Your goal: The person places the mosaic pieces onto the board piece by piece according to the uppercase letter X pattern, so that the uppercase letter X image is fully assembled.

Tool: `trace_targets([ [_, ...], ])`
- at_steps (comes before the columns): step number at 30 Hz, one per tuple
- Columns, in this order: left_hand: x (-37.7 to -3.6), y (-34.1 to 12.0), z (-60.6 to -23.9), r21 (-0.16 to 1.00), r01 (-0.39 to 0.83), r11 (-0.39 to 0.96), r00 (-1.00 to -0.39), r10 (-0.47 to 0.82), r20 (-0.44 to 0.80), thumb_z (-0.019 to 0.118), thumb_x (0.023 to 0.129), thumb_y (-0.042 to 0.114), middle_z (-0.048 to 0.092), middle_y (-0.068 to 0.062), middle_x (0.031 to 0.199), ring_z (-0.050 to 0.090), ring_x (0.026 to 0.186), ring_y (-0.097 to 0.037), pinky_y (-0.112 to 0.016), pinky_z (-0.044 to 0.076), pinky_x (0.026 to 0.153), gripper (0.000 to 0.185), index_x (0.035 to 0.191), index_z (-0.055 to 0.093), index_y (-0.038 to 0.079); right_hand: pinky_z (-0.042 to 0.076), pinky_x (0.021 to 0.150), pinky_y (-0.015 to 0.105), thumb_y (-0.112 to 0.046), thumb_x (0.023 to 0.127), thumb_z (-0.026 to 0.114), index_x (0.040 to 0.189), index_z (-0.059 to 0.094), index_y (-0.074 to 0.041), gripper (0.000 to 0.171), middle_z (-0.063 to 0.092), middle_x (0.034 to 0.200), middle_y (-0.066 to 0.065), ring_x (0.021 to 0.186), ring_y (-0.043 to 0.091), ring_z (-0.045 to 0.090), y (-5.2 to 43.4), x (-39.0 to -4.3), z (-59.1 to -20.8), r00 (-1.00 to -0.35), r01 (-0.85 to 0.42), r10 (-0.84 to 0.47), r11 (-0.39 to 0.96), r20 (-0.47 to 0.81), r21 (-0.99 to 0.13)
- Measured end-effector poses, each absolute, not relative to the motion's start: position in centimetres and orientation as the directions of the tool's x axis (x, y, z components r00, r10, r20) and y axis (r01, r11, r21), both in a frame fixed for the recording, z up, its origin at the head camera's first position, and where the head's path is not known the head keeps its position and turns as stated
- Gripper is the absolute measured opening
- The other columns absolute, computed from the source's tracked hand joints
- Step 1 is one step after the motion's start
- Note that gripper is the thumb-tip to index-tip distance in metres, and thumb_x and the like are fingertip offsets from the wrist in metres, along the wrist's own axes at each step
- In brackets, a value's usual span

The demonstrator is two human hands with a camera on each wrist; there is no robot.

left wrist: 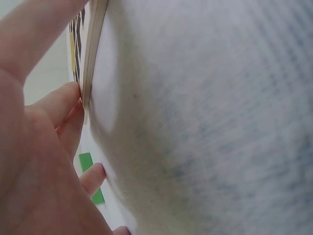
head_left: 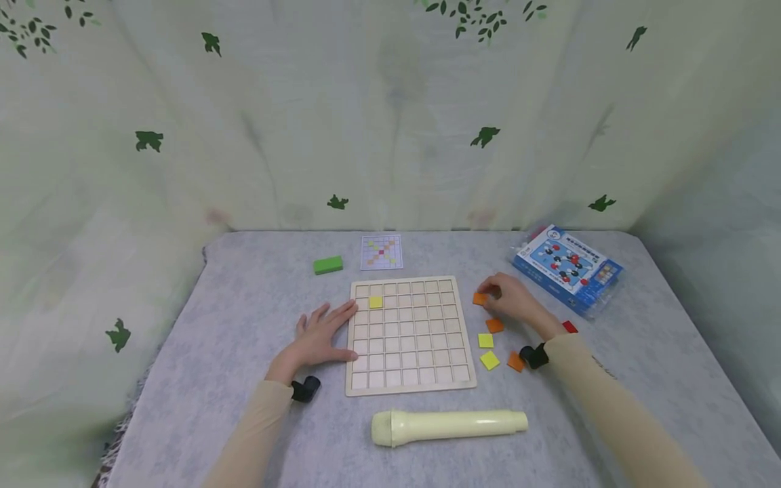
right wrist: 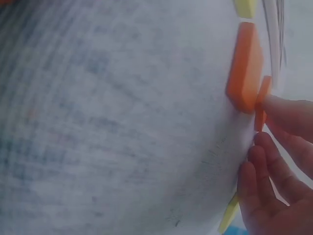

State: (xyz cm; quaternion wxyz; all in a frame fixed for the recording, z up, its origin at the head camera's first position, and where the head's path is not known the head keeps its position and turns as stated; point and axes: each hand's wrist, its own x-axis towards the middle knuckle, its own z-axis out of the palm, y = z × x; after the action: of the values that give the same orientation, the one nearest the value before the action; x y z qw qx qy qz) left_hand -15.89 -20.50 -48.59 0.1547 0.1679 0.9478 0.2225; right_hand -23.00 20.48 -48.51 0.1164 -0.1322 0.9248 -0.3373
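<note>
Right hand (head_left: 510, 297) pinches orange tile (head_left: 478, 299), likely light, stiff, best edge-held, at two from board (head_left: 407, 329); spread left hand (head_left: 317, 340) touches nine o'clock edge

A curtained-off tabletop space, room type undetermined, is indicated by pale drapery (head_left: 342, 88) printed with dark-green birds (head_left: 485, 137) and leaf sprigs (head_left: 486, 31), hung behind and on both sides of a table (head_left: 268, 251) covered with a mottled grey cloth (head_left: 201, 366), fringed at its left edge.
</note>
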Motion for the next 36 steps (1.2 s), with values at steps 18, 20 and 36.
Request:
trace_targets([
  [18,-15.9,-20.6,-48.7,0.481,0.239,0.844,-0.897,0.382,-0.224,0.074,0.076,0.053,0.017,0.001,0.159,0.003,0.142,-0.039,-0.069,-0.005,0.102,0.097,0.153,0.025,0.018,0.049,0.081,0.038,-0.002,0.083,0.068,0.107,0.066,-0.003,0.024,0.06,0.099,0.006,0.091,0.022,0.056,15.9,-23.9,-47.6,-0.865,-0.353,-0.501,0.643,-0.024,-0.68],
  [20,-15.9,-20.6,-48.7,0.483,0.233,0.844,-0.897,0.378,-0.227,0.074,0.076,0.053,0.016,0.001,0.159,0.002,0.142,-0.039,-0.069,-0.006,0.102,0.097,0.153,0.025,0.018,0.048,0.08,0.037,-0.002,0.084,0.066,0.107,0.066,-0.003,0.023,0.06,0.098,0.005,0.09,0.021,0.055,14.9,-24.0,-47.4,-0.853,-0.356,-0.521,0.643,-0.046,-0.678],
  [36,-15.9,-20.6,-48.9,0.489,0.229,0.842,-0.896,0.379,-0.232,0.074,0.077,0.053,0.015,0.002,0.159,0.001,0.143,-0.038,-0.068,-0.008,0.102,0.098,0.153,0.024,0.019,0.047,0.079,0.036,0.002,0.086,0.061,0.107,0.067,-0.004,0.022,0.059,0.098,0.005,0.088,0.021,0.054,12.7,-24.3,-47.6,-0.844,-0.381,-0.534,0.667,-0.054,-0.641],
])
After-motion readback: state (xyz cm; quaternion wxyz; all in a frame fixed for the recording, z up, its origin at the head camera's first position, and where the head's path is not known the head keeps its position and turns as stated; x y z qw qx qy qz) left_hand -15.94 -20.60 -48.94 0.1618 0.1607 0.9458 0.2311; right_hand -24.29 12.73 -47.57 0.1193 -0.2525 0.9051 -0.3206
